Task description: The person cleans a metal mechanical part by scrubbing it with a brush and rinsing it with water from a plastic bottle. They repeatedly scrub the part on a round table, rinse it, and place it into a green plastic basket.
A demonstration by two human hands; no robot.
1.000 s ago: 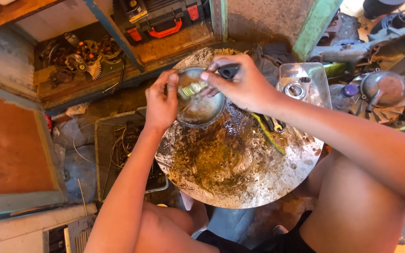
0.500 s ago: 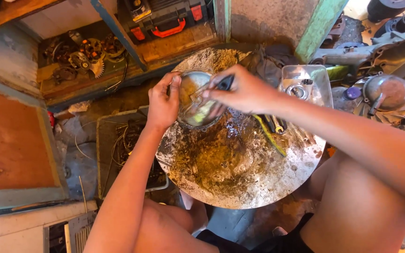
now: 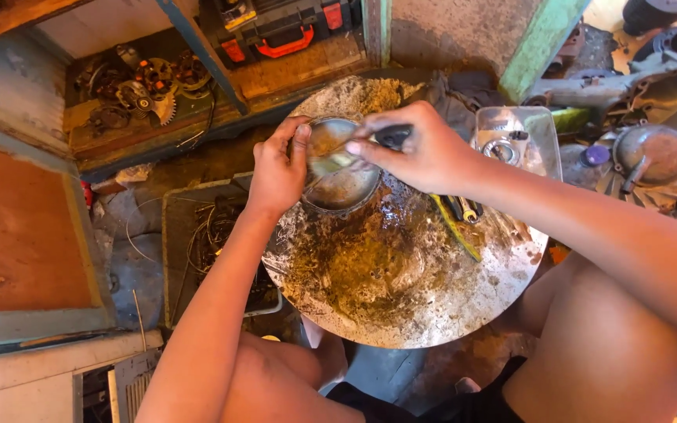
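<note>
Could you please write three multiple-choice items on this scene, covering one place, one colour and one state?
1. Where does the small round metal bowl sit?
A. at the far edge of the big round grimy metal tray
B. on the wooden shelf
C. on the floor

2. What colour are the handle and latches of the black tool case?
A. blue
B. red-orange
C. white

3. What is the right hand doing?
A. lying open and empty
B. gripping a dark-handled brush
C. resting on a knee

Answers: 1 A, the left hand steadies it there; 2 B, they stand out brightly; 3 B, the fingers wrap the handle.
</note>
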